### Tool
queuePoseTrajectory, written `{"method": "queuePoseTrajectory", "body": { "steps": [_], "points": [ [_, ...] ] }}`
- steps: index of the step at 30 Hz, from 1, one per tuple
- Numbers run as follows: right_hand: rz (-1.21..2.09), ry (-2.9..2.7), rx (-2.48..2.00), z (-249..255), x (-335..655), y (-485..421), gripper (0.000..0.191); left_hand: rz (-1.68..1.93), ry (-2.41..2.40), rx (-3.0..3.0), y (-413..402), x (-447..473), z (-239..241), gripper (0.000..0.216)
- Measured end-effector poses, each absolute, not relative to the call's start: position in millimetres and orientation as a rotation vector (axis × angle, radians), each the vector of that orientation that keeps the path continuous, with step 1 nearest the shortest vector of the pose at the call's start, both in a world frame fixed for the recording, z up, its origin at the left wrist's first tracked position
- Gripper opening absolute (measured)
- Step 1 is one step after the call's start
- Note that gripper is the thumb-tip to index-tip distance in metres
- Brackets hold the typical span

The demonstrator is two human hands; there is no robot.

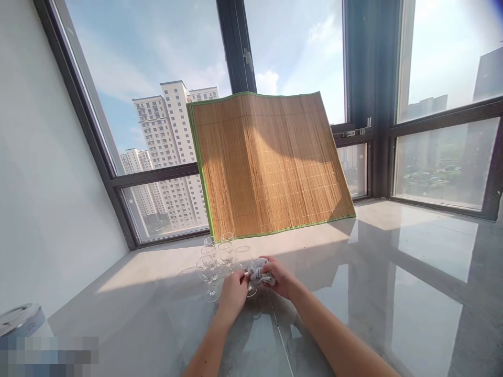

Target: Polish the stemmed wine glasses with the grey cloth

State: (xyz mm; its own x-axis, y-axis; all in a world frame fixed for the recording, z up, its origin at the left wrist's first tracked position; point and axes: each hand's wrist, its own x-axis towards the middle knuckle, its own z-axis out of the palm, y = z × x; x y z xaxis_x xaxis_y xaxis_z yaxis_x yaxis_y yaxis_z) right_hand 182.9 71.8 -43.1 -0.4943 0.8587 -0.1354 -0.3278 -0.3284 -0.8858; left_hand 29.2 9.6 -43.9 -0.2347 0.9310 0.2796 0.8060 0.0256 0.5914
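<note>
My left hand [233, 293] is closed at the side of a clear stemmed glass [243, 254], its fingers around the lower bowl or stem. That glass is upright, and its foot shows just below my fingers. My right hand [282, 277] grips a bunched grey-white cloth [260, 272] and presses it against the glass's right side. Part of the stem is hidden by the fingers and cloth. Several other clear stemmed glasses [206, 268] stand upright in a close group just left of and behind my left hand.
A bamboo mat [271, 162] with green edging leans against the window behind the glasses. The glossy grey surface [334, 303] carries bright reflections. A white wall [47, 157] bounds the left side. A white lidded container [23, 320] is at the lower left.
</note>
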Motion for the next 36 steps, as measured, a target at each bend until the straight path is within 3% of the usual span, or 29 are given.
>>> {"method": "queuePoseTrajectory", "body": {
  "steps": [14,18,22,25,29,32,36],
  "points": [
    [1.944,-1.184,-0.641,-49.8,173.5,68.0,0.072,1.099,1.75,1.879,13.6,25.2,-52.5,0.029],
    [1.84,-1.139,-0.647,-52.8,170.1,71.4,0.072,1.159,1.91,1.937,5.5,31.3,-42.6,0.031],
    [1.678,-1.072,-0.758,-54.2,170.6,77.4,0.071,1.48,2.045,2.121,-10.4,29.9,-21.3,0.025],
    [1.518,-1.064,-0.849,-55.1,172.6,83.1,0.071,2.023,1.963,2.207,-19.8,20.3,-5.0,0.019],
    [1.378,-1.016,-0.914,-55.4,180.0,90.7,0.072,2.655,2.051,1.685,-21.4,3.6,5.8,0.035],
    [1.282,-1.001,-0.952,-54.0,188.3,94.9,0.073,2.657,2.083,1.339,-16.2,-4.9,1.8,0.053],
    [1.213,-1.002,-0.986,-50.8,195.9,96.9,0.074,2.422,2.095,1.082,-6.4,-8.1,-12.8,0.059]
  ]
}}
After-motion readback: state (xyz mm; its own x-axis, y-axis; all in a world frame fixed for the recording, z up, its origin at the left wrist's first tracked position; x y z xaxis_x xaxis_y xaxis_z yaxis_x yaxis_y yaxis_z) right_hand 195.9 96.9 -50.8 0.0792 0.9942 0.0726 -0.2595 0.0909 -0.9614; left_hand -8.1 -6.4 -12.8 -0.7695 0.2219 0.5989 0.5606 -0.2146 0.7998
